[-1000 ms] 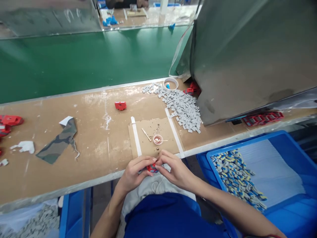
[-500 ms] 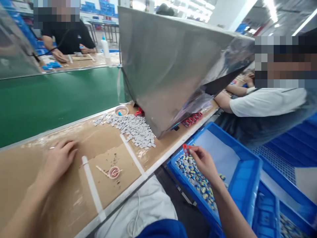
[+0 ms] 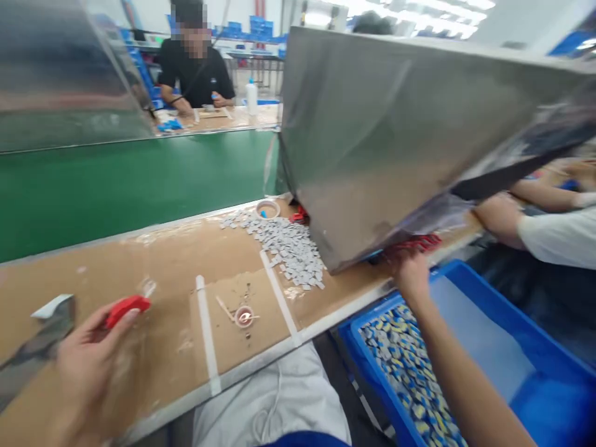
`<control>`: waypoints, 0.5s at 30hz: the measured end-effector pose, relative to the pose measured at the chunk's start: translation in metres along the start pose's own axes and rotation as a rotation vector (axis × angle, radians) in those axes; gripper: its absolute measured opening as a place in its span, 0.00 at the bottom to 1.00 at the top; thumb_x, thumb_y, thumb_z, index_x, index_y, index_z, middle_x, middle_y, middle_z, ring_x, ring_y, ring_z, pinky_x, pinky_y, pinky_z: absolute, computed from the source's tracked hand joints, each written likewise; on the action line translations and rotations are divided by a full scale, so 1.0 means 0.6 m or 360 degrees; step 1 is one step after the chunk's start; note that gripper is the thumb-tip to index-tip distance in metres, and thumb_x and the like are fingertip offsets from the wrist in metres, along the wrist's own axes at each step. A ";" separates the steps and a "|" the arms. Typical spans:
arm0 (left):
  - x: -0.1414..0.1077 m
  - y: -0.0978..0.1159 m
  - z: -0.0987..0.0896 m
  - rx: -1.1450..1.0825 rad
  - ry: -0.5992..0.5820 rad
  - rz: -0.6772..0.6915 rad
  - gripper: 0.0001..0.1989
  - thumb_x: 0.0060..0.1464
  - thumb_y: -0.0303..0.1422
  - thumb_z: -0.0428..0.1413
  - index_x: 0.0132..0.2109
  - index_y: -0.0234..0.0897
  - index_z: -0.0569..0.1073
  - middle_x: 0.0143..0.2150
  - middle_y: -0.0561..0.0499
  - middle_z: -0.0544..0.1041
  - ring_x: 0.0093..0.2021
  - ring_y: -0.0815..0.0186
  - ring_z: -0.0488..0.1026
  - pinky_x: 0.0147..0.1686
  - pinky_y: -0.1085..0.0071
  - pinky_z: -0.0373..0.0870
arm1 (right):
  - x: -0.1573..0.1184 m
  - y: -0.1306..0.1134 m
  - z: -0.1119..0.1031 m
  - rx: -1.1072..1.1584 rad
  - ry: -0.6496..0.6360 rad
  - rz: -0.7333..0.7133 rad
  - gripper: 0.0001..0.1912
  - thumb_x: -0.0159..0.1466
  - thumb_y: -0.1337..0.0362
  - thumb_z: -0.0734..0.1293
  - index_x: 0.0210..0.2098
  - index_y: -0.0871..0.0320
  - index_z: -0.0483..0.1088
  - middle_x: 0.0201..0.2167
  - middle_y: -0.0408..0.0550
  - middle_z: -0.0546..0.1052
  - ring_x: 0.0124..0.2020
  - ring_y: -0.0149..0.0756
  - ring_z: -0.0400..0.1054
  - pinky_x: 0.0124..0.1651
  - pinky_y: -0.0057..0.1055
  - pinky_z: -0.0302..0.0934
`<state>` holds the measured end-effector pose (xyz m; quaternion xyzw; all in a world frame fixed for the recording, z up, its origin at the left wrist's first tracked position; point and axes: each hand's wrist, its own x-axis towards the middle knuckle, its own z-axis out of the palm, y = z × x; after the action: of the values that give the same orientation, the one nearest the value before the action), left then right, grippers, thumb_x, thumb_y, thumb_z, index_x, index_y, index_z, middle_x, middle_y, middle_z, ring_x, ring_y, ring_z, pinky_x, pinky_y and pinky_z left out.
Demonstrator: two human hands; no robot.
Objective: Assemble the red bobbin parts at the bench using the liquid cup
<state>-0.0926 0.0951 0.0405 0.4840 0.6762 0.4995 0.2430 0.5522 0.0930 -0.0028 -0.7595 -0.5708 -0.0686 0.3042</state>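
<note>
On the left of the table, my left hand (image 3: 90,351) is closed around a smooth red plastic piece (image 3: 128,308), gripped between thumb and fingers. My right hand (image 3: 412,273) reaches to the table beneath the tilted metal panel (image 3: 395,143), at a row of red pieces (image 3: 426,242). Its fingers are blurred and partly hidden, so what they hold does not show. A small cup (image 3: 244,317) with a stick in it sits between two white tape strips. Beyond it lies a heap of small grey square pieces (image 3: 291,248).
Below my right arm, a blue bin (image 3: 459,270) holds many small blue, yellow and grey pieces. A green belt (image 3: 139,186) runs behind the table. Someone in black (image 3: 198,74) sits across, and a person in a white sleeve (image 3: 559,230) is at the right.
My right hand has gone from above the blue bin, where it held a small red piece, to the row under the panel. My left hand, earlier resting on the table, now holds a red piece.
</note>
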 end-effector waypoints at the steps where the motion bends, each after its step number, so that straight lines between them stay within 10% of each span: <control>1: -0.033 0.010 0.008 -0.0159 0.0022 -0.0106 0.20 0.44 0.49 0.71 0.41 0.44 0.82 0.35 0.54 0.84 0.35 0.61 0.77 0.29 0.70 0.76 | 0.003 0.001 -0.005 0.0007 -0.0018 -0.0029 0.10 0.62 0.68 0.64 0.24 0.55 0.68 0.29 0.57 0.74 0.37 0.47 0.70 0.42 0.41 0.62; 9: -0.158 0.025 0.088 -0.0550 -0.0210 -0.0150 0.23 0.48 0.49 0.70 0.43 0.36 0.77 0.38 0.48 0.83 0.38 0.64 0.81 0.40 0.70 0.79 | -0.109 -0.096 -0.047 -0.0062 0.0167 0.0030 0.07 0.66 0.57 0.66 0.33 0.51 0.71 0.31 0.58 0.78 0.31 0.47 0.72 0.36 0.42 0.63; 15: -0.187 0.028 0.116 -0.0777 -0.0552 -0.0233 0.20 0.53 0.43 0.68 0.45 0.38 0.71 0.45 0.42 0.85 0.44 0.60 0.83 0.45 0.66 0.79 | -0.235 -0.325 0.001 0.0907 -0.0699 -0.0217 0.14 0.71 0.54 0.65 0.48 0.56 0.74 0.37 0.52 0.81 0.34 0.40 0.76 0.38 0.35 0.72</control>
<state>0.0173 0.0256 0.0115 0.4393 0.5177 0.5383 0.4991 0.3270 0.0088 0.0079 -0.6011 -0.6680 0.2379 0.3686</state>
